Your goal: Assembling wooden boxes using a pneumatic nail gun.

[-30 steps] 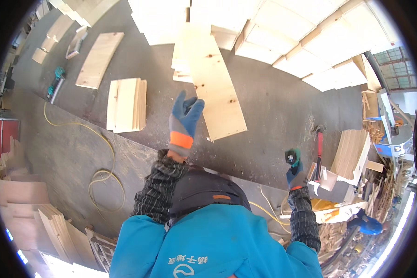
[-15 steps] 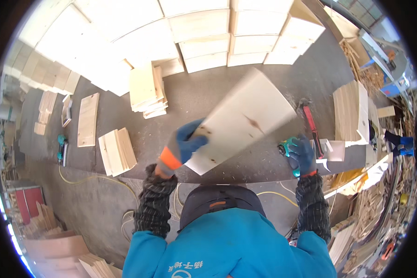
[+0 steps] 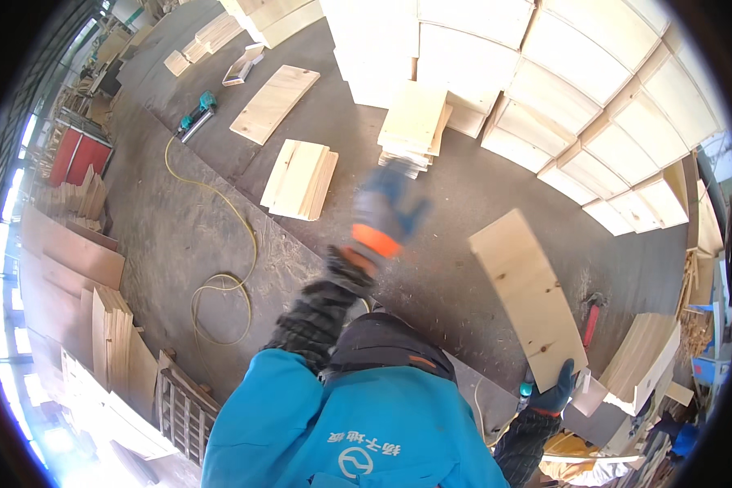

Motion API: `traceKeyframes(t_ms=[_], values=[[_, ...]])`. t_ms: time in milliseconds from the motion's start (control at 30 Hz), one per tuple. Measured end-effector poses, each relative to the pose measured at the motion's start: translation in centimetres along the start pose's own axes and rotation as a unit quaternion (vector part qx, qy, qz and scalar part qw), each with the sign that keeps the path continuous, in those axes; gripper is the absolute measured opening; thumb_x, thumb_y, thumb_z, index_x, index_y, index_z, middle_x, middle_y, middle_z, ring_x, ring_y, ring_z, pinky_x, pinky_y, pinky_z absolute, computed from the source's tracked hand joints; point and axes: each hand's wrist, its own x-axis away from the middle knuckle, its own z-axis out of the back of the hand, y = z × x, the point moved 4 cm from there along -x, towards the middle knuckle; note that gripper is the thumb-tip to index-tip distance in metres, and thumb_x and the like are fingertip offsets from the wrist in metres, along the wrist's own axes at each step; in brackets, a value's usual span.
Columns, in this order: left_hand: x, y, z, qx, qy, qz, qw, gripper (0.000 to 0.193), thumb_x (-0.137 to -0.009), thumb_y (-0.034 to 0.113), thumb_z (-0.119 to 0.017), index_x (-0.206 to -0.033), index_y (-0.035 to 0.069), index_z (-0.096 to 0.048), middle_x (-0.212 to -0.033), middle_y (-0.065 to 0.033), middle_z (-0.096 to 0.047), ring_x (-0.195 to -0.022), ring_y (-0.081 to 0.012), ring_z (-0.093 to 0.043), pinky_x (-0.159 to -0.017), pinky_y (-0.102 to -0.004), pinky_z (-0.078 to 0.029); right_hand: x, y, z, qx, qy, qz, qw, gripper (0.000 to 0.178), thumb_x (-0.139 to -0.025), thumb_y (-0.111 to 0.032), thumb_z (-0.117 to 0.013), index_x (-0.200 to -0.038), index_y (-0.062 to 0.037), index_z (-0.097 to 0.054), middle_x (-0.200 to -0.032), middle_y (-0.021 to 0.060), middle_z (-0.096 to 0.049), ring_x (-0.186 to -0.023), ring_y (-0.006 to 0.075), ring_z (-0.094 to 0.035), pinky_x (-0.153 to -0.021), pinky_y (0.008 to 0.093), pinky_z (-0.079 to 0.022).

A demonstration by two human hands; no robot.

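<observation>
My right hand (image 3: 555, 392) grips the pale rectangular pine board (image 3: 527, 295) by its lower end, tilted above the dark tabletop (image 3: 220, 236). My blurred left hand (image 3: 385, 207) is raised, grip unclear. Next: steady it, then lay it flat.

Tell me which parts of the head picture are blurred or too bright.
Head view: the raised left hand is motion-blurred; the right hand gripping the wooden board is sharp; the pale stacked boards at top are overexposed; straight edges bend near the rim.

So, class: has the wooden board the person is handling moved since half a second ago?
Yes. The wooden board has left the left hand and now sits in the right hand, closer to the red-handled hammer.
</observation>
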Motion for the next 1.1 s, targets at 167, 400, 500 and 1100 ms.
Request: traceKeyframes(t_ms=[167, 400, 500, 1100], values=[[1.2, -22.0, 13.7, -0.325, 0.1, 0.239, 0.91, 0.108, -0.068, 0.058, -0.097, -0.153, 0.004, -0.058, -0.158, -0.0265, -0.055, -0.149, -0.043, -0.051, -0.121, -0.0499, -0.045, -1.1, 3.8, -0.1, -0.143, 0.009, -0.069, 0.987, 0.05, -0.108, -0.033, -0.07, -0.149, -0.0066, -0.061, -0.142, 0.0134, -0.072, -0.122, 0.0284, -0.074, -0.1, 0.0454, -0.067], [-0.2, -31.1, 17.3, -0.182, -0.116, 0.417, 0.883, 0.104, -0.07, 0.048, -0.1, -0.15, -0.006, -0.06, -0.139, -0.0275, -0.072, -0.125, -0.0402, -0.072, -0.105, -0.044, -0.057, -0.7, 7.4, -3.9, -0.18, 0.012, -0.146, 0.973, 0.037, -0.107, -0.034, -0.071, -0.139, -0.0149, -0.067, -0.126, 0.0055, -0.077, -0.106, 0.0232, -0.077, -0.088, 0.0428, -0.068], [-0.8, -31.3, 17.6, -0.149, -0.079, 0.398, 0.902, 0.087, -0.07, 0.029, -0.102, -0.143, -0.004, -0.067, -0.13, -0.0235, -0.077, -0.113, -0.0302, -0.077, -0.096, -0.0401, -0.06, 0.1, 7.4, -4.5, -0.175, 0.003, -0.172, 0.969, 0.034, -0.107, -0.031, -0.072, -0.138, -0.016, -0.068, -0.123, 0.0049, -0.079, -0.103, 0.024, -0.078, -0.084, 0.044, -0.069], [2.6, -6.3, 10.1, -0.012, 0.104, -0.236, 0.966, 0.033, -0.072, -0.01, -0.063, -0.095, 0.013, -0.065, -0.108, -0.0077, -0.069, -0.107, -0.032, -0.071, -0.116, -0.0612, -0.049, 3.6, 8.6, -8.5, -0.176, -0.02, -0.21, 0.961, 0.031, -0.109, -0.028, -0.068, -0.138, -0.0174, -0.067, -0.12, 0.0066, -0.079, -0.104, 0.0277, -0.077, -0.083, 0.0491, -0.066]])
